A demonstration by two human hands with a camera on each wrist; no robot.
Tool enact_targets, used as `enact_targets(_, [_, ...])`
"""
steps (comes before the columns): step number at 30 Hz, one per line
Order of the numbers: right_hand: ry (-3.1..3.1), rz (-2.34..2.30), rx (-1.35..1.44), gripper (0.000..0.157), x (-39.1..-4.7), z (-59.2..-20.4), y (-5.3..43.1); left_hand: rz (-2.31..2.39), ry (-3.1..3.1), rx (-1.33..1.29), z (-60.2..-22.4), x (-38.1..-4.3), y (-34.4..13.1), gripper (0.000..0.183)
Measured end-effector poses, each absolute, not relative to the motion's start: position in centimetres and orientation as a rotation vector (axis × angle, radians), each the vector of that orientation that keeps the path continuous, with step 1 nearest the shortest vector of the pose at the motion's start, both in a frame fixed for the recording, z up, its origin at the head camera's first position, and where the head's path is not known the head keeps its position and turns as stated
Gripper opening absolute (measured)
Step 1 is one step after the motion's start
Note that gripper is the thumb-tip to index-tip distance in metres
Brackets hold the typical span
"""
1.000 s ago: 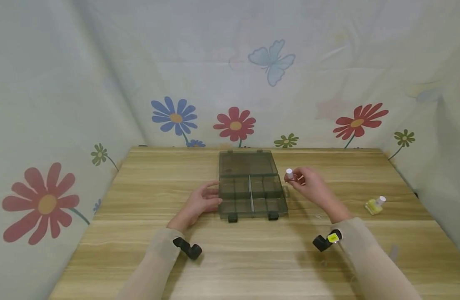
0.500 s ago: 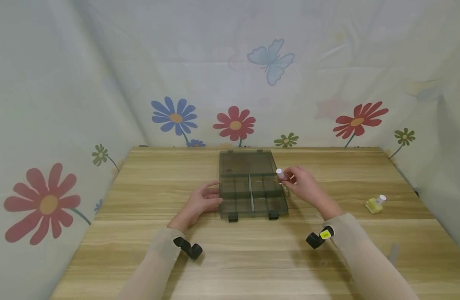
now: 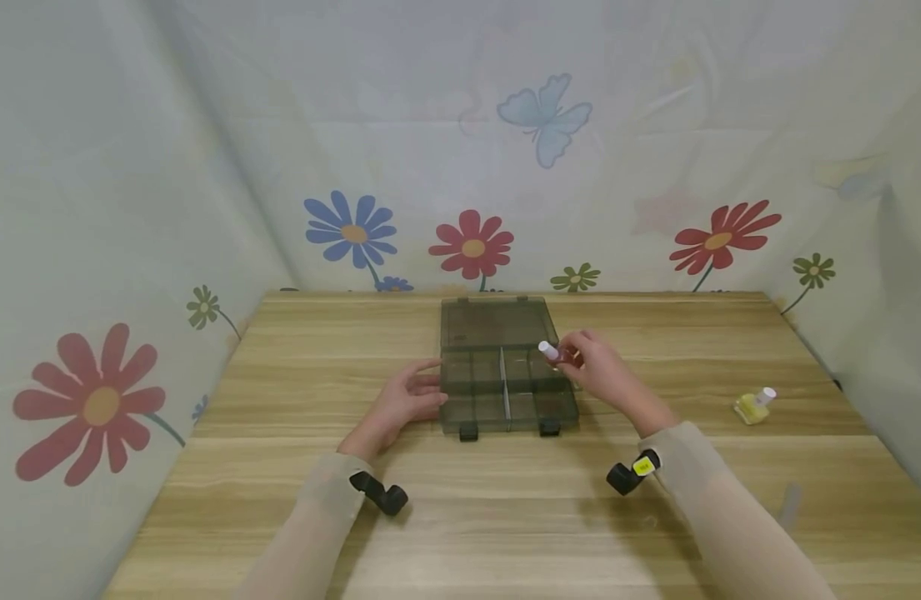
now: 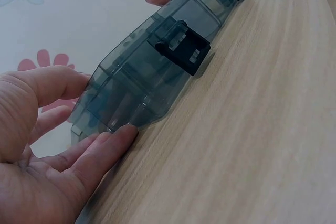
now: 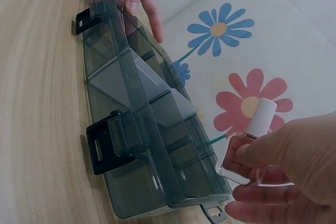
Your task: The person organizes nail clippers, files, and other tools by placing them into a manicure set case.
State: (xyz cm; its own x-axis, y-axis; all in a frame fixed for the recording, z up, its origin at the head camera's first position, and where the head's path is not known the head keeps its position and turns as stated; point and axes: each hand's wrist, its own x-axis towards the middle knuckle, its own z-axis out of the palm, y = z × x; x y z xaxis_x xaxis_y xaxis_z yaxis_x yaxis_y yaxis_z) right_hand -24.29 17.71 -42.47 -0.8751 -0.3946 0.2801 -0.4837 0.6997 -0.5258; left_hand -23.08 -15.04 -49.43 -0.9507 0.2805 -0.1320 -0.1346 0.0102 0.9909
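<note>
In the head view an open-lidded, smoky translucent compartment box (image 3: 490, 427) lies on the table, its lid (image 3: 498, 323) folded back and away. My left hand (image 3: 403, 404) rests against the box's left end, fingers fairly straight; in the left wrist view fingertips (image 4: 123, 135) touch the lower side wall. Pinched between thumb and fingers of my right hand (image 3: 606, 371) is a small nail polish bottle (image 5: 236, 156) with reddish-brown contents and a white cap (image 3: 548, 350). The bottle tilts over the box's back right compartment area, apart from the floor. A pale divider (image 5: 149, 80) splits the box.
A yellow nail polish bottle (image 3: 753, 407) with a white cap lies tilted on the wooden table (image 3: 460, 517) at the right. Nearer the front right is a thin greyish strip (image 3: 790, 504). Two black latches (image 3: 550, 428) jut from the box's front. A flowered curtain (image 3: 400, 150) encloses the table.
My right hand has moved left with the bottle, from beside the box to over its right part; the bottle now leans more leftward. The left hand stays in place.
</note>
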Motion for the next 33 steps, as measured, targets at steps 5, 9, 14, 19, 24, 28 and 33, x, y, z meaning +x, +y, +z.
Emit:
enact_targets(5, [-2.764, 0.896, 0.755, 0.014, -24.2, -42.6, 17.5, 2.015, 2.006, 0.158, -49.5, -23.1, -15.0, 0.063])
enact_targets(9, [-2.79, 0.886, 0.761, 0.013, -24.2, -42.7, 17.3, 2.008, 1.999, 0.168, -49.2, -23.0, -15.1, 0.065])
enact_targets(14, [-2.813, 0.823, 0.786, 0.014, -24.2, -42.7, 17.1, 2.011, 1.991, 0.166, -49.2, -23.1, -15.1, 0.065])
enact_targets(19, [-2.801, 0.725, 0.859, 0.013, -24.3, -42.8, 16.9, 2.011, 1.996, 0.168, -49.6, -23.2, -15.2, 0.064])
enact_targets(24, [-2.793, 0.681, 0.902, 0.014, -24.5, -43.0, 16.7, 2.023, 1.985, 0.173, -49.8, -23.2, -15.2, 0.064])
enact_targets(28, [-2.838, 0.623, 0.938, 0.013, -24.5, -43.2, 16.6, 2.035, 1.983, 0.176, -49.9, -23.2, -15.3, 0.064])
enact_targets(33, [-2.922, 0.593, 0.908, 0.011, -24.5, -43.2, 16.4, 2.026, 2.001, 0.165, -49.8, -23.1, -15.2, 0.063])
